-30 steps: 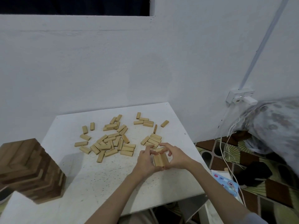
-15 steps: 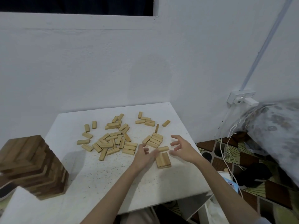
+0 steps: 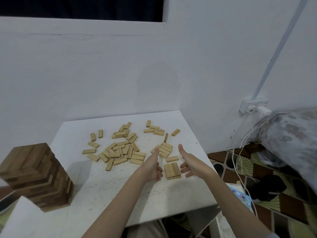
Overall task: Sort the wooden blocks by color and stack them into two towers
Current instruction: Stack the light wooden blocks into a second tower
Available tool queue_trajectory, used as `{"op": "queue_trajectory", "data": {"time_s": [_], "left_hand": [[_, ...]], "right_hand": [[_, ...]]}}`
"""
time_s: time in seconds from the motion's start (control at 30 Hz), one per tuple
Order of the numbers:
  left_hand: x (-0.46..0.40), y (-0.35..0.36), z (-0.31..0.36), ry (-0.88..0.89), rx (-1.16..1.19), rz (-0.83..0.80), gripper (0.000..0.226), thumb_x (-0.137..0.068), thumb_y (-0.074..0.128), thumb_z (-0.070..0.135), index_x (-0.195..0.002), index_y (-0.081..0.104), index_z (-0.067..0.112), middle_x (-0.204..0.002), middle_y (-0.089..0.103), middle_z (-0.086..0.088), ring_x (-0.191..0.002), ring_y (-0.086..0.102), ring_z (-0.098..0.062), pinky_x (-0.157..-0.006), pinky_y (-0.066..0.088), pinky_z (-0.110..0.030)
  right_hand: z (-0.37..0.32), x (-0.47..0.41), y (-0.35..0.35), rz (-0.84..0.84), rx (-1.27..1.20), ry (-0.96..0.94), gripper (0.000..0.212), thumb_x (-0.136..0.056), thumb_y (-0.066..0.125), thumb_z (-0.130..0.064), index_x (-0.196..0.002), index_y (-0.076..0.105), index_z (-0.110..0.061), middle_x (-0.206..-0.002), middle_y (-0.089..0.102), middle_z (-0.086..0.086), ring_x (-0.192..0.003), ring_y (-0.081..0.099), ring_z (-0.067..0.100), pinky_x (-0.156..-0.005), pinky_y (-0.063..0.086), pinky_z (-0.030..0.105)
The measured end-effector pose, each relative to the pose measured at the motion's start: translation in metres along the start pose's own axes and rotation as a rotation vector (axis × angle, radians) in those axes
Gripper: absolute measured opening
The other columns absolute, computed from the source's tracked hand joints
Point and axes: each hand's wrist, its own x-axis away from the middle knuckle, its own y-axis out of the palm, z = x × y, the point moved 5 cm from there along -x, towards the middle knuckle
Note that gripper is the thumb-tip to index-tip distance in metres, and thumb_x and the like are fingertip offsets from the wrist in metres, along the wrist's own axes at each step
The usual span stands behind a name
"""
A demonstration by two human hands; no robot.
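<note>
White speckled tabletop (image 3: 106, 182); left hand (image 3: 152, 166) and right hand (image 3: 192, 164) both spread, holding nothing. Dark brown block tower (image 3: 36, 176) finished, far left of both. Between the palms, only a flat three-block pale wooden layer (image 3: 172, 170); scattered pale wooden blocks (image 3: 120, 148) beyond the fingertips, unstacked.

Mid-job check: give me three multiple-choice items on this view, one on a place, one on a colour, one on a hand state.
1. Where does the dark block tower stand on the white table?
A. near left part
B. far right corner
C. centre

2. What colour are the loose blocks?
A. dark brown
B. light tan
C. red

3. What are the left hand and right hand doing?
A. both gripping blocks
B. open on either side of the flat row of light blocks, holding nothing
C. resting on the tower

Key: 1 A, the tower sits near the left edge; 2 B, all scattered pieces are pale wood; 3 B, fingers are extended and empty.
</note>
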Motion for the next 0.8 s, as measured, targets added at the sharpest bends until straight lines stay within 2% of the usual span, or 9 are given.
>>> {"op": "queue_trajectory", "data": {"time_s": [0.07, 0.13, 0.2, 0.27, 0.37, 0.53, 0.6, 0.67, 0.8], "left_hand": [[-0.001, 0.002, -0.001, 0.001, -0.008, -0.001, 0.077, -0.092, 0.025, 0.064, -0.127, 0.033, -0.004, -0.117, 0.047, -0.024, -0.092, 0.052, -0.032, -0.088, 0.041, -0.042], [-0.001, 0.005, -0.001, -0.001, -0.009, -0.012, 0.085, -0.094, 0.023, 0.063, -0.139, 0.023, -0.009, -0.127, 0.044, -0.028, -0.109, 0.053, -0.037, -0.097, 0.038, -0.044], [0.003, 0.009, 0.0, -0.002, 0.003, -0.027, 0.086, -0.095, 0.021, 0.062, -0.142, 0.015, -0.01, -0.124, 0.045, -0.027, -0.109, 0.053, -0.037, -0.104, 0.034, -0.045], [0.005, 0.012, 0.001, -0.013, 0.008, -0.038, 0.085, -0.095, 0.019, 0.061, -0.144, 0.011, -0.008, -0.109, 0.05, -0.023, -0.095, 0.054, -0.033, -0.104, 0.033, -0.044], [0.006, 0.015, 0.002, -0.015, 0.013, -0.055, 0.082, -0.096, 0.017, 0.059, -0.147, 0.005, -0.004, -0.131, 0.044, -0.03, -0.117, 0.05, -0.038, -0.107, 0.031, -0.044], [0.005, 0.017, 0.002, -0.004, 0.001, -0.058, 0.079, -0.097, 0.018, 0.058, -0.148, 0.004, -0.002, -0.132, 0.042, -0.032, -0.119, 0.048, -0.039, -0.104, 0.032, -0.043], [0.003, 0.016, 0.002, 0.008, -0.013, -0.046, 0.08, -0.097, 0.018, 0.059, -0.147, 0.007, -0.002, -0.113, 0.05, -0.026, -0.104, 0.052, -0.034, -0.099, 0.035, -0.041], [0.002, 0.015, 0.001, 0.004, -0.012, -0.045, 0.081, -0.096, 0.019, 0.06, -0.147, 0.01, -0.002, -0.091, 0.05, -0.017, -0.092, 0.049, -0.029, -0.09, 0.036, -0.037], [0.004, 0.013, -0.001, -0.002, -0.024, -0.067, 0.087, -0.095, 0.021, 0.062, -0.144, 0.012, -0.009, -0.082, 0.052, -0.019, -0.084, 0.053, -0.03, -0.081, 0.04, -0.036]], "right_hand": [[-0.001, 0.0, 0.001, -0.001, 0.013, 0.01, 0.09, -0.087, 0.017, -0.075, -0.146, 0.031, -0.009, -0.124, 0.055, 0.018, -0.107, 0.058, 0.03, -0.095, 0.05, 0.043], [-0.002, 0.0, 0.001, -0.004, 0.021, 0.011, 0.089, -0.087, 0.016, -0.075, -0.146, 0.031, -0.01, -0.123, 0.055, 0.018, -0.107, 0.059, 0.03, -0.095, 0.05, 0.043], [-0.004, 0.001, 0.002, -0.014, 0.027, 0.012, 0.088, -0.087, 0.015, -0.075, -0.148, 0.029, -0.013, -0.123, 0.055, 0.018, -0.107, 0.059, 0.03, -0.095, 0.05, 0.044], [-0.005, 0.001, 0.003, -0.022, 0.035, 0.014, 0.086, -0.087, 0.014, -0.075, -0.149, 0.027, -0.016, -0.124, 0.055, 0.019, -0.108, 0.059, 0.031, -0.095, 0.049, 0.044], [-0.008, 0.003, 0.007, -0.043, 0.051, 0.006, 0.083, -0.088, 0.012, -0.073, -0.15, 0.025, -0.02, -0.126, 0.056, 0.02, -0.111, 0.058, 0.032, -0.097, 0.048, 0.044], [-0.01, 0.005, 0.007, -0.048, 0.063, -0.005, 0.082, -0.089, 0.011, -0.073, -0.149, 0.027, -0.02, -0.127, 0.056, 0.02, -0.112, 0.057, 0.032, -0.1, 0.046, 0.045], [-0.01, 0.006, 0.006, -0.035, 0.051, 0.003, 0.083, -0.089, 0.012, -0.072, -0.15, 0.027, -0.017, -0.129, 0.053, 0.021, -0.114, 0.056, 0.033, -0.101, 0.045, 0.045], [-0.008, 0.008, 0.003, -0.023, 0.047, 0.018, 0.085, -0.089, 0.014, -0.073, -0.15, 0.025, -0.015, -0.132, 0.051, 0.021, -0.115, 0.056, 0.033, -0.1, 0.046, 0.045], [-0.003, 0.01, 0.001, -0.034, 0.044, 0.041, 0.087, -0.088, 0.015, -0.074, -0.15, 0.025, -0.013, -0.131, 0.052, 0.022, -0.114, 0.057, 0.033, -0.099, 0.047, 0.045]]}}
